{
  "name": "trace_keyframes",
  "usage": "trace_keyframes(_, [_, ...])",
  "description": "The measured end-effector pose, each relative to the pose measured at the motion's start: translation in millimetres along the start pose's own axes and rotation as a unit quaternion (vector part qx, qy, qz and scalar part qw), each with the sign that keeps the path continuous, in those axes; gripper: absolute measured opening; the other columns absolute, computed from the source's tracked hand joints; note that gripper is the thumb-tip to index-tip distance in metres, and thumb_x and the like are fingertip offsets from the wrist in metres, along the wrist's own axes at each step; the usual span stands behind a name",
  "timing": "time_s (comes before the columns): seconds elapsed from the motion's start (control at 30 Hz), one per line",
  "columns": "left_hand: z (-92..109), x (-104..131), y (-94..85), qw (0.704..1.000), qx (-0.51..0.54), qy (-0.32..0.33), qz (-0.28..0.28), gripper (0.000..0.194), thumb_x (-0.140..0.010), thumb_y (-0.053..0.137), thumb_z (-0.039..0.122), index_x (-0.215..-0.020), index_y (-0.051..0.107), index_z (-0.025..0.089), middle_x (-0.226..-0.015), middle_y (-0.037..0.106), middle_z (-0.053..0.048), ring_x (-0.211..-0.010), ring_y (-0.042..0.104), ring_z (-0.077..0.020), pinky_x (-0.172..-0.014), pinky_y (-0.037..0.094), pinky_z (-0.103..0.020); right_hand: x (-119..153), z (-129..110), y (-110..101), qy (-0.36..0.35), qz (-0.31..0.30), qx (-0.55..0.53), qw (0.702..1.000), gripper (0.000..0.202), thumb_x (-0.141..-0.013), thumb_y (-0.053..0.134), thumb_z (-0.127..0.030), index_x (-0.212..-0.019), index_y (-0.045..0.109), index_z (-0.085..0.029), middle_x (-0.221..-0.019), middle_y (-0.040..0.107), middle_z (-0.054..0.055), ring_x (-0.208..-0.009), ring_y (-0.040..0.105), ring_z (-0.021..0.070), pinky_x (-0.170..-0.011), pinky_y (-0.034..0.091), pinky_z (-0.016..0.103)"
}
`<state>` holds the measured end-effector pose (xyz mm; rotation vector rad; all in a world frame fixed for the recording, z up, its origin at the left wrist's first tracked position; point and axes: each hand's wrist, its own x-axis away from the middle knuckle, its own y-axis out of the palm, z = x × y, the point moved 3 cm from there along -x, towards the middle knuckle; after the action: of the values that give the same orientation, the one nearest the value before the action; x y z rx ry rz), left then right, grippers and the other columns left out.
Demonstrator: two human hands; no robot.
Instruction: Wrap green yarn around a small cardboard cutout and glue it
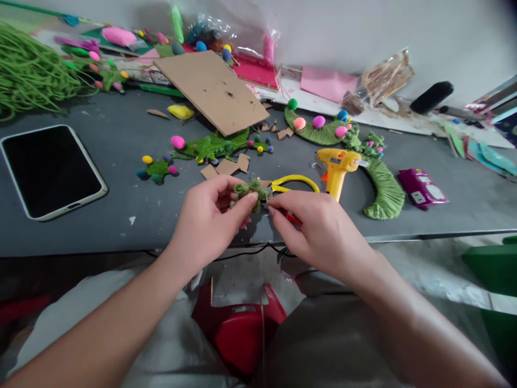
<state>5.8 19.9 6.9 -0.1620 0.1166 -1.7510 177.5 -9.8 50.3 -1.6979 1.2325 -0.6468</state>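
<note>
Near the front edge of the grey table, my left hand point(214, 215) pinches a small green yarn-wrapped piece point(252, 189) with curled, rounded points. My right hand point(311, 226) is at its right side, thumb and forefinger pressed together. What those fingertips hold, perhaps a thin strand, is too small to make out. Just behind the hands lie yellow-handled scissors point(299, 179), partly covered by my right hand. A yellow glue gun point(337, 167) rests beyond the right hand. Cardboard scraps point(226, 166) lie behind the left hand.
A phone point(52, 170) lies at left, below green yarn point(32, 70). Farther back is a cardboard sheet point(214, 91). Green yarn-wrapped crescents point(383, 188) and a purple packet point(422, 188) lie at right. A pom-pom star point(156, 169) sits left of centre. Below stands a red stool point(242, 334).
</note>
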Motion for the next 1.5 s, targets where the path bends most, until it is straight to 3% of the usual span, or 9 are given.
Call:
trace_keyframes(0.17, [1.3, 1.1, -0.5, 0.999, 0.043, -0.005, 0.023, 0.014, -0.086, 0.077, 0.031, -0.088, 0.07, 0.019, -0.069, 0.066, 0.001, -0.059, 0.062, -0.0129, -0.054, 0.051, -0.022, 5.2, -1.8, 12.9, -0.039, 0.031, -0.013, 0.999, 0.022, -0.098, 0.048, -0.014, -0.096, 0.071, -0.016, -0.089, 0.073, 0.007, -0.083, 0.066, 0.0186, -0.075, 0.045, 0.029])
trace_keyframes(0.4, [3.1, 0.3, -2.0, 0.998, 0.057, -0.01, 0.036, 0.015, -0.084, 0.079, 0.029, -0.087, 0.069, 0.019, -0.072, 0.067, 0.001, -0.06, 0.062, -0.0121, -0.055, 0.052, -0.022, 4.1, -2.1, 15.0, -0.048, 0.047, -0.01, 0.998, 0.024, -0.097, 0.048, -0.012, -0.096, 0.071, -0.015, -0.086, 0.072, 0.007, -0.08, 0.064, 0.0177, -0.077, 0.048, 0.029])
trace_keyframes(0.6, [-2.2, -1.2, -3.8, 0.989, 0.141, -0.016, -0.045, 0.013, -0.086, 0.078, 0.029, -0.09, 0.071, 0.018, -0.07, 0.064, 0.001, -0.06, 0.058, -0.0107, -0.055, 0.048, -0.021, -1.1, 17.9, 15.4, -0.042, 0.067, -0.15, 0.986, 0.021, -0.095, 0.055, -0.012, -0.091, 0.074, -0.018, -0.083, 0.072, 0.003, -0.077, 0.064, 0.0137, -0.072, 0.049, 0.025])
trace_keyframes(0.7, [1.2, 1.5, -3.0, 0.993, 0.086, -0.025, -0.074, 0.015, -0.085, 0.078, 0.031, -0.09, 0.072, 0.018, -0.069, 0.065, 0.001, -0.056, 0.057, -0.011, -0.052, 0.046, -0.022, -7.4, 29.8, 9.9, -0.033, 0.051, -0.196, 0.979, 0.02, -0.095, 0.059, -0.015, -0.101, 0.078, -0.02, -0.094, 0.078, 0.003, -0.086, 0.071, 0.0158, -0.078, 0.052, 0.025])
trace_keyframes(0.77, [5.0, 3.9, -1.9, 0.997, 0.018, -0.011, -0.069, 0.015, -0.085, 0.078, 0.032, -0.09, 0.072, 0.019, -0.07, 0.067, 0.0, -0.055, 0.057, -0.0116, -0.052, 0.045, -0.023, -12.1, 32.5, 2.9, -0.034, 0.036, -0.18, 0.982, 0.02, -0.094, 0.061, -0.017, -0.102, 0.079, -0.02, -0.095, 0.079, 0.004, -0.085, 0.071, 0.0165, -0.076, 0.051, 0.026])
trace_keyframes(0.97, [4.6, 4.8, 2.5, 0.994, -0.098, 0.033, -0.021, 0.011, -0.085, 0.076, 0.03, -0.09, 0.074, 0.021, -0.075, 0.071, -0.001, -0.062, 0.059, -0.0147, -0.055, 0.044, -0.025, -19.1, 20.6, -11.1, -0.047, 0.011, -0.019, 0.999, 0.017, -0.09, 0.061, -0.015, -0.088, 0.077, -0.018, -0.069, 0.069, 0.001, -0.059, 0.054, 0.012, -0.059, 0.036, 0.028])
trace_keyframes(1.33, [1.9, 6.4, 2.8, 0.998, -0.056, 0.031, 0.023, 0.018, -0.088, 0.074, 0.037, -0.092, 0.071, 0.02, -0.075, 0.066, 0.0, -0.058, 0.054, -0.0124, -0.05, 0.039, -0.024, 6.1, -6.1, 6.9, -0.03, 0.02, 0.074, 0.997, 0.025, -0.096, 0.048, -0.015, -0.082, 0.069, -0.014, -0.078, 0.068, 0.007, -0.074, 0.061, 0.0193, -0.067, 0.041, 0.033])
trace_keyframes(1.5, [2.1, 5.6, 3.3, 0.999, 0.048, -0.015, 0.017, 0.017, -0.086, 0.078, 0.035, -0.088, 0.071, 0.02, -0.07, 0.064, 0.001, -0.058, 0.057, -0.0126, -0.052, 0.046, -0.024, 8.6, -3.4, 14.6, -0.022, 0.064, -0.016, 0.998, 0.025, -0.099, 0.048, -0.016, -0.091, 0.071, -0.015, -0.082, 0.07, 0.007, -0.076, 0.062, 0.0171, -0.071, 0.046, 0.03])
